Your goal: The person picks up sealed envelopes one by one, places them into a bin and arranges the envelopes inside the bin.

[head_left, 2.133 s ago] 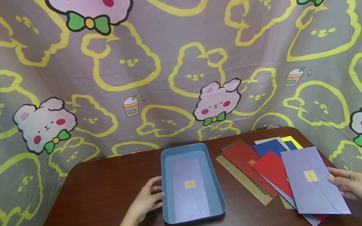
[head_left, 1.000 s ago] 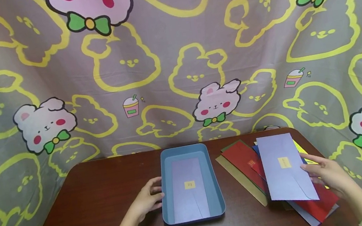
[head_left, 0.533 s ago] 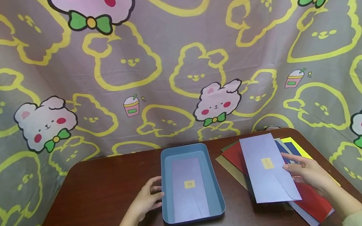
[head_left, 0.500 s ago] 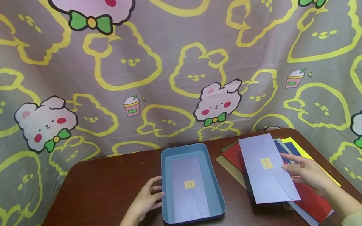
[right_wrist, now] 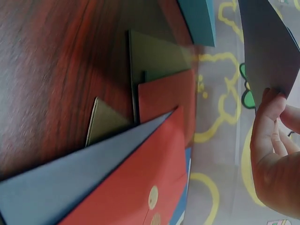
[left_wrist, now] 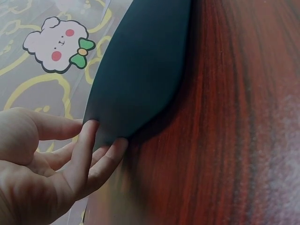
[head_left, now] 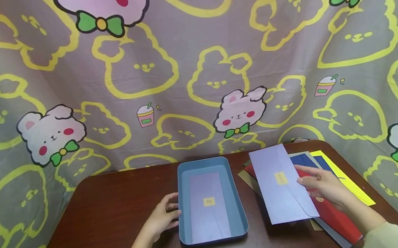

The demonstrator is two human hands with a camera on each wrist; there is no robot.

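My left hand (head_left: pixel 161 218) rests with relaxed fingertips against the left wall of a blue rectangular tray (head_left: pixel 202 166); in the left wrist view, the fingertips meet the tray's dark outer side (left_wrist: pixel 140 65). Inside the tray lies a lavender envelope (head_left: pixel 209 225) with a small yellow label. Between thumb and fingers my right hand (head_left: pixel 324 185) pinches another lavender envelope (head_left: pixel 286 198) by its right edge. This one is raised over the pile to the right of the tray; its shadowed underside (right_wrist: pixel 267 47) shows in the right wrist view.
Under the held envelope, several more lie fanned out: a red envelope (head_left: pixel 334 217), a blue envelope (head_left: pixel 300 160), a yellow envelope (head_left: pixel 354 187) and tan ones. The brown wooden table (head_left: pixel 116 210) ends at a patterned cloth backdrop (head_left: pixel 181 101).
My right hand has carried the lavender envelope leftward from the right side of the pile toward the tray, uncovering the red, blue and yellow envelopes. The left hand and the tray have stayed in place.
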